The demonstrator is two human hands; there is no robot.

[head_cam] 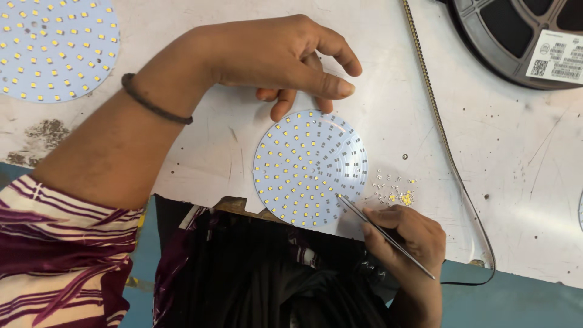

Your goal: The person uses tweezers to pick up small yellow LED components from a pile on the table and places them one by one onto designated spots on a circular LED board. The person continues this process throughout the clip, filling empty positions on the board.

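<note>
A round white circuit board [310, 167] is seen lying flat on a scuffed white worktable [516, 152], near its front edge and just above the worker's lap. Most of its surface is studded with small yellow lamp chips set in rings, while a wedge on its right side is shown with bare grey pads only, so the work of filling it is judged well advanced but not finished.

The board's upper rim is steadied by the left hand [285, 58], whose fingers are curled down with their tips touching or just over the edge; nothing is gripped in it. A pair of thin metal tweezers [382, 234] is pinched in the right hand [407, 237], with the tip laid at the board's lower right, beside the unfilled pads. Whether a chip is held in the tip cannot be told.

A small scatter of loose chips [395, 189] is kept just right of the board. A second, fully studded board [54, 45] is set at the table's far left, and a dark reel [510, 36] with a trailing strip of tape [440, 130] is placed at the upper right.
</note>
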